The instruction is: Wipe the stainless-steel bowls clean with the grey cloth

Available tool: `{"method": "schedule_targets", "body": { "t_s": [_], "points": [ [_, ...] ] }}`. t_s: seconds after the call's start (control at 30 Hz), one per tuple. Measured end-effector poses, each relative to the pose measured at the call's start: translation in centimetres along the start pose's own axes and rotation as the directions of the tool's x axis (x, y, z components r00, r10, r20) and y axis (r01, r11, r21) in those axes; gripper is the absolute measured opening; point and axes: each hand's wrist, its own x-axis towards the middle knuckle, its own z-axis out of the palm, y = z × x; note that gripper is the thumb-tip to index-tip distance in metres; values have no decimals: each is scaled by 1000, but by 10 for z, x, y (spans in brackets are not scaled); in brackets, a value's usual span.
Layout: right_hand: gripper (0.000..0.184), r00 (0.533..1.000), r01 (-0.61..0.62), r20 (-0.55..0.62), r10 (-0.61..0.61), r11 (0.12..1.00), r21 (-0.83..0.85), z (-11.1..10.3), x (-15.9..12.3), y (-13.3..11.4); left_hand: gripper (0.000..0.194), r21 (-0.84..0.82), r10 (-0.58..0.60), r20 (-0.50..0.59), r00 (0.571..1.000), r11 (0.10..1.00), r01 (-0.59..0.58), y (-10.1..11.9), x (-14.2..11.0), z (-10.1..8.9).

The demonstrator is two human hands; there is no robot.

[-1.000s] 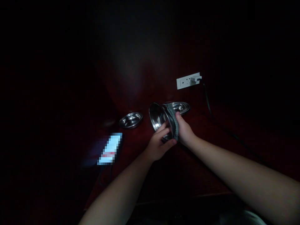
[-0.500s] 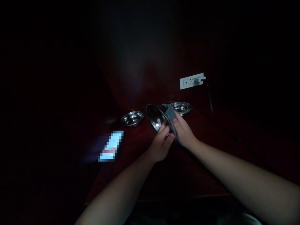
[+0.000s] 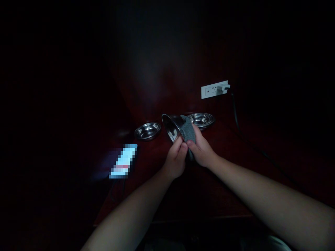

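Observation:
A shiny steel bowl [image 3: 171, 127] is held tilted on its side above the dark red table, its opening facing left. My left hand [image 3: 176, 158] grips its near rim, with fingers inside and the thumb outside. Against the outside of the bowl lies a grey-green cloth [image 3: 188, 130]. My right hand [image 3: 202, 146] is closed around that cloth and presses it to the bowl, its thumb beside the left thumb. The fingertips behind the cloth are hidden.
Another steel bowl [image 3: 148, 131] stands on the table [image 3: 209, 195] to the left. Stacked steel dishes [image 3: 201, 120] sit behind my right hand. A lit, blurred-out phone [image 3: 123, 162] lies near the left edge. A wall socket [image 3: 214, 89] holds a plug with a black cable [image 3: 235, 116].
The bowl has turned a little, showing less of its inside and more of the cloth-covered outside. My right hand has slid the cloth down and nearer to my left thumb.

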Motion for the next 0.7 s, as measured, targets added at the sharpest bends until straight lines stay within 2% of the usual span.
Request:
{"method": "schedule_targets", "body": {
  "t_s": [0.2,0.47,0.6,0.7],
  "points": [
    [66,1000,-20,-3,20,1000,-1,-1,0,0,44,6,-3,17,1000,1000,3,0,2,-3],
    [61,998,-42,-52,43,999,13,-3,2,-2,34,7,-2,33,999,1000,2,-5,5,-7],
    [57,994,-35,-100,39,998,44,-2,2,1,30,119,52,79,996,991,-61,-3,4,-7],
    [53,989,-46,-141,53,998,54,-3,2,4,38,199,99,153,983,972,-128,-1,5,-8]
  ]
}}
